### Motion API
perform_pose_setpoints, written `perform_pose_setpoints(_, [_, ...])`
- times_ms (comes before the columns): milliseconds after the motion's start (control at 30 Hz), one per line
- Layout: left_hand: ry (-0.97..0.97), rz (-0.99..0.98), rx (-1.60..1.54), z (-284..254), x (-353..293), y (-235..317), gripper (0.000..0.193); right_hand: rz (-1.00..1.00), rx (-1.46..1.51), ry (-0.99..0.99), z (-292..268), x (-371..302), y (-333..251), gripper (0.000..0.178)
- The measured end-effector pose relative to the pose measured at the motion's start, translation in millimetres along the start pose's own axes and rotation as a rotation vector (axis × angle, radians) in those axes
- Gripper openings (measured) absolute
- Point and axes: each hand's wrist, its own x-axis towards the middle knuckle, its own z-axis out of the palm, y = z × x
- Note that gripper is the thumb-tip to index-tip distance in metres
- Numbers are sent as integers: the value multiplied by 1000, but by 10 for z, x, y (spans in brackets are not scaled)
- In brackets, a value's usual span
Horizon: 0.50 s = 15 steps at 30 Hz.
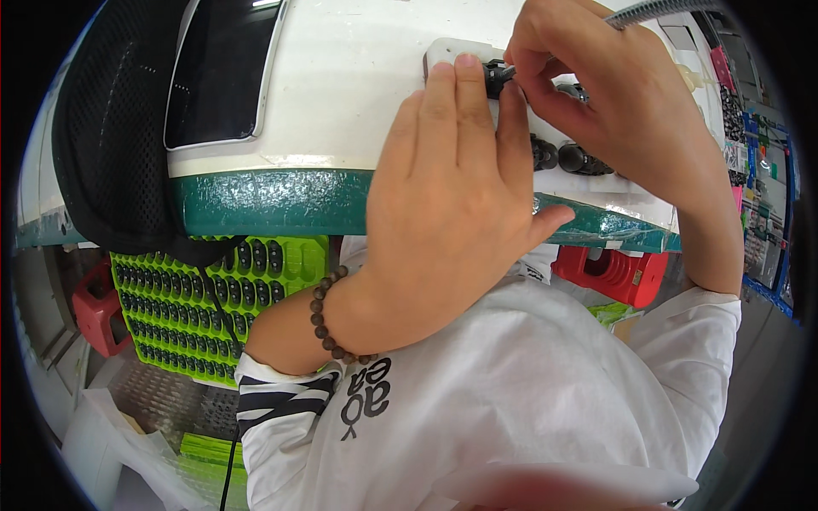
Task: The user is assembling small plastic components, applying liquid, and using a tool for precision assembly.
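Observation:
My left hand (460,170) lies stretched out, its middle fingertips resting on a white block (442,51) on the table. Beside those fingertips, a small black part (494,78) sits at the block's right end. My right hand (588,81) is closed in a pinch right against this part. A thin greyish tip shows at its fingertips, but the hand hides what it belongs to. Below the right palm are more small black rounded parts (581,159), partly covered by both hands.
A phone (223,72) and a black mesh item (119,128) lie left on the white table (341,77), which has a green front edge (281,202). Below stands a lime-green tray (305,260) of black oval parts. A grey corrugated hose (652,11) passes top right; a red stool (630,277) stands below.

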Motion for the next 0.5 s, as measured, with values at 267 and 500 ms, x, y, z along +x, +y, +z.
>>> perform_pose_setpoints(267, [-11, -50, 145, 99, 14, 116, 78, -99, 45, 7, 27, 33, 134, 19])
perform_pose_setpoints(500, [76, -31, 155, 180, 26, 70, 74, -176, -46, 38, 39, 54, 195, 19])
